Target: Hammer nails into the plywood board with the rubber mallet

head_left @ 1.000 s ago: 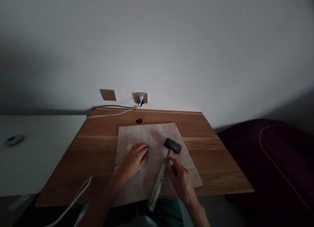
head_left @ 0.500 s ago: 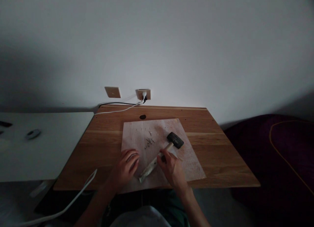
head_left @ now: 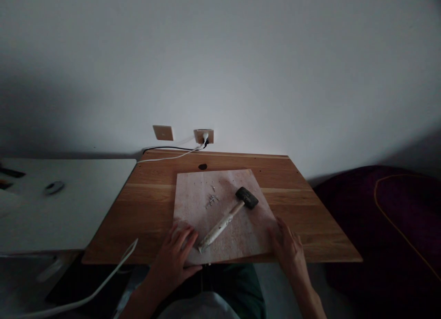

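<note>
A thin whitish board lies on the wooden table. My left hand holds its near left corner, fingers spread over the top and thumb along the front edge. At the near right corner my right hand grips the board's side edge; some of its fingertips are hard to make out. On the board, between my hands, a mallet with a black head and a pale, worn handle lies diagonally, touched by neither hand. Several small metal screws or nails form a loose pile left of the mallet head.
The wooden table stands against the wall, with a wall socket and plugged-in cables behind it. A white desk with a computer mouse adjoins on the left. A white cable loops at the near left; a dark purple beanbag-like seat is right.
My right hand has let go of the mallet and moved right to the board's edge. The board has turned slightly, its near right corner shifting left. My left hand has spread over the near left corner.
</note>
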`<state>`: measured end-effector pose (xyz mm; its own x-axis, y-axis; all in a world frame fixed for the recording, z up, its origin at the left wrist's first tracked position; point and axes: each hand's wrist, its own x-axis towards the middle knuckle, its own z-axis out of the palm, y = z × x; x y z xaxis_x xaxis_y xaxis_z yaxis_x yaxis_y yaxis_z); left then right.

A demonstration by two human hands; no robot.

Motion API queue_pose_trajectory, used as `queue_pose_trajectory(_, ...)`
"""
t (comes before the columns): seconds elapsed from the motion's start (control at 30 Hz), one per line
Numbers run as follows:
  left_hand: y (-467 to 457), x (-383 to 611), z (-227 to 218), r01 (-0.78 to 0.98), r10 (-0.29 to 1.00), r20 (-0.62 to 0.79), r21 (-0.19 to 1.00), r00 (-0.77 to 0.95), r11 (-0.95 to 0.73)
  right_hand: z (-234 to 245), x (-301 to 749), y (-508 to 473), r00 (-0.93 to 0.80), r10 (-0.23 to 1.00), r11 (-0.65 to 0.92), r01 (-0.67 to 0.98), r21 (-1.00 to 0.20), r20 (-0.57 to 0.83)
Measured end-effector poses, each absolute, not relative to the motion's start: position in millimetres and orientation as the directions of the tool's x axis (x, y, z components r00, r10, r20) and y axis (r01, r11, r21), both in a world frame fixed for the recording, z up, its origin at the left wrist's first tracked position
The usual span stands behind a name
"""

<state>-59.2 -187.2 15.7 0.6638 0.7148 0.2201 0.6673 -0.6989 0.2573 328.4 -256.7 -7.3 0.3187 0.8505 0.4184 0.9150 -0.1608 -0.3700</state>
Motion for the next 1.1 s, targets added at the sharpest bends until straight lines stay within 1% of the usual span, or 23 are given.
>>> queue_pose_trajectory(0.07, -185.4, -58.4, 17.5, 0.669, 0.713, 0.212, 0.25, 0.668, -0.7, -7.4, 324.8, -255.3, 0.302, 0.85, -0.136, 0.917, -0.374, 0.432)
queue_pose_trajectory(0.2, -184.6, -65.8, 23.7, 0.698, 0.739, 0.211, 0.243, 0.64, -0.674, -2.6, 308.7, -249.7, 0.311, 0.841, -0.151, 0.921, -0.359, 0.442)
queue_pose_trajectory(0.33, -186.0, -85.6, 27.0, 0.764, 0.79, 0.254, 0.216, 0.558, -0.608, -3.9, 286.1, -249.3, 0.214, 0.882, -0.066, 0.939, -0.339, 0.421)
queue_pose_trajectory(0.47, -184.7, -114.8, 22.9, 0.847, 0.841, 0.294, 0.151, 0.453, -0.509, -6.4, 251.0, -247.4, 0.196, 0.872, -0.038, 0.941, -0.337, 0.449)
queue_pose_trajectory(0.53, -183.0, -133.7, 17.6, 0.875, 0.853, 0.318, 0.121, 0.413, -0.469, -4.8, 231.0, -244.6, 0.167, 0.879, 0.001, 0.937, -0.35, 0.447)
queue_pose_trajectory(0.63, -180.4, -166.7, 7.8, 0.895, 0.848, 0.344, 0.046, 0.403, -0.444, 0.2, 201.5, -238.6, 0.1, 0.898, 0.075, 0.925, -0.373, 0.427)
queue_pose_trajectory(0.7, -178.4, -188.4, 2.1, 0.906, 0.855, 0.318, -0.039, 0.411, -0.421, 3.3, 182.9, -234.0, 0.055, 0.913, 0.114, 0.917, -0.382, 0.405)
queue_pose_trajectory(0.8, -173.9, -213.3, -2.2, 0.936, 0.884, 0.309, -0.125, 0.352, -0.329, 4.3, 157.9, -227.8, -0.024, 0.924, 0.187, 0.898, -0.399, 0.381)
queue_pose_trajectory(0.9, -167.8, -226.6, -0.8, 0.953, 0.907, 0.305, -0.174, 0.29, -0.247, 0.1, 139.8, -224.9, -0.088, 0.921, 0.254, 0.874, -0.415, 0.379)
queue_pose_trajectory(1.0, -161.7, -236.5, 4.4, 0.969, 0.928, 0.292, -0.156, 0.231, -0.192, -5.6, 131.7, -225.8, -0.084, 0.921, 0.258, 0.862, -0.435, 0.379)
queue_pose_trajectory(1.1, -155.6, -253.5, 9.5, 0.992, 0.948, 0.292, -0.041, 0.125, -0.118, -7.8, 133.4, -229.1, -0.078, 0.92, 0.267, 0.843, -0.467, 0.385)
